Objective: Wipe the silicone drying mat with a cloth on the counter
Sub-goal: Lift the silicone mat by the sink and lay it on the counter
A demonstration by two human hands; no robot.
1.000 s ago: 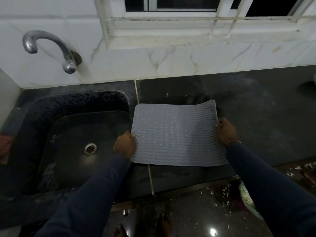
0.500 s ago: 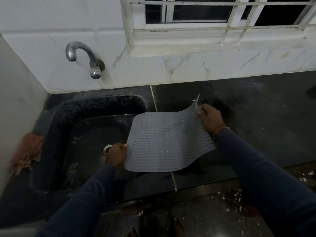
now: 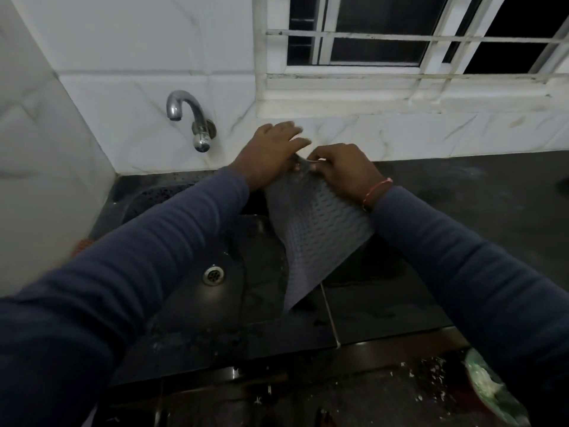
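Sink [image 3: 172,211] first, at nine o'clock of the hands, its drain [image 3: 213,275] bare and the tap [image 3: 191,118] on the wall above.

Next the left hand [image 3: 268,152]: fingers [image 3: 289,131] spread and lying over the top corner of the silicone drying mat [image 3: 314,235]; whether they press it I cannot tell.

Just at its three o'clock, nearly touching, the right hand [image 3: 345,171] pinches that same corner between thumb and fingertips.

From this joined grip the mat hangs toward six o'clock, long axis near upright and slanting slightly, lower tip just above the seam where sink meets worktop [image 3: 462,211].

Both hands are equally near the top edge; neither reaches the hanging end.

No cloth can be made out for certain, so wiping looks not yet begun. The mat probably needs laying flat toward four o'clock, on the open worktop.
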